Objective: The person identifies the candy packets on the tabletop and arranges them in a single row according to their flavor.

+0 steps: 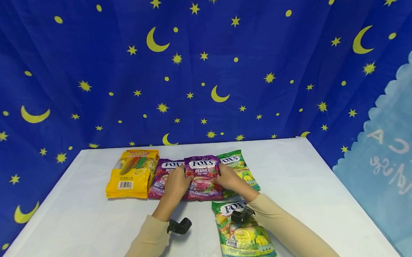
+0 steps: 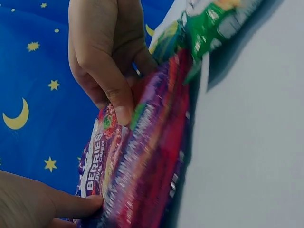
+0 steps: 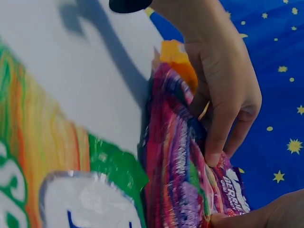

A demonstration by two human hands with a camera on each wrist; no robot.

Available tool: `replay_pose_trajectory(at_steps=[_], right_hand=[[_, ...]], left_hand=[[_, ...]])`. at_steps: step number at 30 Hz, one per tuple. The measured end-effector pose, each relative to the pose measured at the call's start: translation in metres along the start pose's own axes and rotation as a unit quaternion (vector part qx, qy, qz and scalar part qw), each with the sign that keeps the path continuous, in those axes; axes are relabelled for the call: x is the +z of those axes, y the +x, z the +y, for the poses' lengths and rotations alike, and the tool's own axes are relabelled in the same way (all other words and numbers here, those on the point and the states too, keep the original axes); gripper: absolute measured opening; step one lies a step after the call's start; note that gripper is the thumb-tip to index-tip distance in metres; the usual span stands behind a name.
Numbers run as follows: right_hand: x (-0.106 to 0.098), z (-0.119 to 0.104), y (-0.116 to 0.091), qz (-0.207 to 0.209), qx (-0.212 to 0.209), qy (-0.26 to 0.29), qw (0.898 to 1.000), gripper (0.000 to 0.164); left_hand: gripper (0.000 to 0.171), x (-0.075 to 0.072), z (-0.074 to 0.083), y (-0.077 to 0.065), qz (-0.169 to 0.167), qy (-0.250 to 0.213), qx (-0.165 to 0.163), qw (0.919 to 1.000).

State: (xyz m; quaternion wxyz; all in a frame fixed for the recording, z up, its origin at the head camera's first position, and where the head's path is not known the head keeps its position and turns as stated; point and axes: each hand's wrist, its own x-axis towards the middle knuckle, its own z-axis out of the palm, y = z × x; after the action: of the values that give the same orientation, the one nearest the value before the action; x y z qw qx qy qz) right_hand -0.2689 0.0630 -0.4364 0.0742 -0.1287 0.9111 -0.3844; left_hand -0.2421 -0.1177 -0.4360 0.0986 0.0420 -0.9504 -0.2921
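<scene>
Both hands grip a purple FOX'S Berries candy bag (image 1: 202, 174) by its two sides, near the back middle of the white table. My left hand (image 1: 175, 182) has its thumb on the bag's front at the left edge. My right hand (image 1: 230, 179) pinches the right edge, thumb on the front. In the left wrist view the bag (image 2: 142, 156) looks tilted, and the right hand (image 2: 107, 52) appears above it. Another purple FOX'S bag (image 1: 158, 180) lies just left, partly hidden by my left hand. A green FOX'S bag (image 1: 240, 166) is to the right, partly covered.
A yellow candy bag (image 1: 127, 180) with a clear window lies at the left end of the row. Nearer, another green FOX'S bag (image 1: 243, 238) lies partly under the right forearm. A blue star-and-moon curtain (image 1: 203, 67) hangs behind the white table (image 1: 299, 201).
</scene>
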Motion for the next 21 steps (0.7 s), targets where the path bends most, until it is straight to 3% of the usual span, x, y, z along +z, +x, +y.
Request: replay_pose_trajectory(at_steps=[7,17,21], right_hand=[[0.001,-0.001,0.002,0.005,0.026,-0.058,0.998,0.046],[0.001,-0.002,0.002,0.001,0.042,-0.125,0.991,0.047],[0.001,0.001,0.002,-0.006,0.028,-0.136,0.990,0.048]], left_hand=[[0.050,0.005,-0.003,0.002,-0.001,-0.003,-0.015,0.9999],[0.045,0.013,-0.011,0.002,0.021,0.002,0.012,0.9997],[0.042,0.014,-0.013,0.000,0.028,0.015,0.028,0.9991]])
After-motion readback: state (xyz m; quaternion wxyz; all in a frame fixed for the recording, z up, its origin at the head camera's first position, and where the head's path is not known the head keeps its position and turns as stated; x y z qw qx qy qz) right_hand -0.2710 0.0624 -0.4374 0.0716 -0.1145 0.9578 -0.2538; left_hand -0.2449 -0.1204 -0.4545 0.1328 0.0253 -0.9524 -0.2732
